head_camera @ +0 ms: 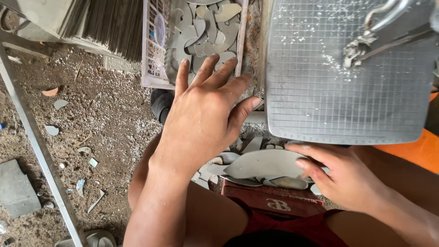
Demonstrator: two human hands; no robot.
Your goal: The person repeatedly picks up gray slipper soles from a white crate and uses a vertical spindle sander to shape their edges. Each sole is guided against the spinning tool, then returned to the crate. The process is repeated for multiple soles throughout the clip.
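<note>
The right hand [347, 176] is gripping a flat grey sole piece [265, 163] with its fingers; the piece is lying long-ways left to right on a near pile. The left hand [201, 116] is hovering open, fingers spread, pointing far toward a crate [148, 68] of grey cut-outs.

That gridded cutting plate [338, 100] is looking like dull, scuffed metal dusted with white flecks. The grey cut-out pieces [265, 163] are looking matt and smooth, maybe rubbery sheet, and the ground [100, 119] is looking gritty, rough dirt.
</note>
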